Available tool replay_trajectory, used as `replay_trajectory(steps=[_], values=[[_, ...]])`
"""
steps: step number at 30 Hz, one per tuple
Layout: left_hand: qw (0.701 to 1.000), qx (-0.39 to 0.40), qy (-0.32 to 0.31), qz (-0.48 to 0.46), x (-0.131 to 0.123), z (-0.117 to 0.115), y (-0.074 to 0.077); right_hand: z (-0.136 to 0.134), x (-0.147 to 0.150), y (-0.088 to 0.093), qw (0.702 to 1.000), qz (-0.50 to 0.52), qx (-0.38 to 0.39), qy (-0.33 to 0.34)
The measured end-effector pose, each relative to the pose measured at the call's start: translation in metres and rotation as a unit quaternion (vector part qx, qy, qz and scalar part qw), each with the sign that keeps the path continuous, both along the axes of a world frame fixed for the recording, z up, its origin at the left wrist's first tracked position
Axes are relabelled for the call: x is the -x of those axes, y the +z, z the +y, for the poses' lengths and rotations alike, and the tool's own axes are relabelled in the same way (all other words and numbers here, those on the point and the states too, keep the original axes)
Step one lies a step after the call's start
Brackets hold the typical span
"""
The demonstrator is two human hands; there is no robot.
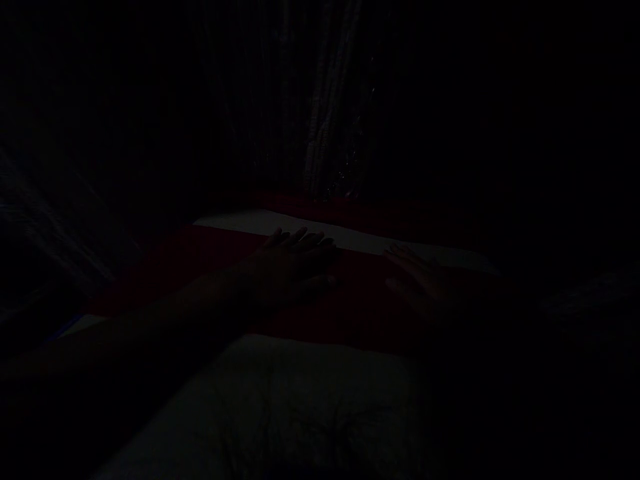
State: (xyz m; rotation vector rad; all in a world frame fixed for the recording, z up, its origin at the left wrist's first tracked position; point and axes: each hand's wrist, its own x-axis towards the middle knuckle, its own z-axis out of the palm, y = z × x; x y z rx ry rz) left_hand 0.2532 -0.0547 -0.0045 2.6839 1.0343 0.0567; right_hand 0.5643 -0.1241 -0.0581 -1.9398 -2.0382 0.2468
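The picture is very dark. A red band of cloth (350, 300) lies flat across the middle, with a pale strip (345, 235) along its far side and a wider pale area (310, 373) on the near side. My left hand (293, 267) rests on the red band, palm down, its fingers spread and their tips near the pale strip. To its right, my right hand (423, 277) is over the same cloth with its fingers stretched out. Neither hand shows anything held. Much of the right hand and its arm is lost in shadow.
Beyond the cloth, faint ribbed hanging folds (320, 120) with small bright glints show at the back. A dim streaked surface (55, 213) stands at the left. Near the cloth's left edge runs a thin blue line (65, 328). The right side is almost black.
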Motion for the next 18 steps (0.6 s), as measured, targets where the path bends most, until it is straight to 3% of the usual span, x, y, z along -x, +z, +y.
replay_trajectory(steps=[4,8,18], values=[[1.0,0.001,-0.005,-0.012,0.001,0.001,-0.001,-0.001,0.004,0.007,0.999,-0.011,0.04,-0.003],[1.0,0.008,-0.012,-0.007,0.003,0.001,-0.003,-0.002,0.009,0.012,1.0,-0.01,0.03,-0.003],[1.0,0.0,-0.019,-0.024,0.004,-0.004,0.001,-0.003,0.008,0.005,1.0,-0.007,0.015,0.004]])
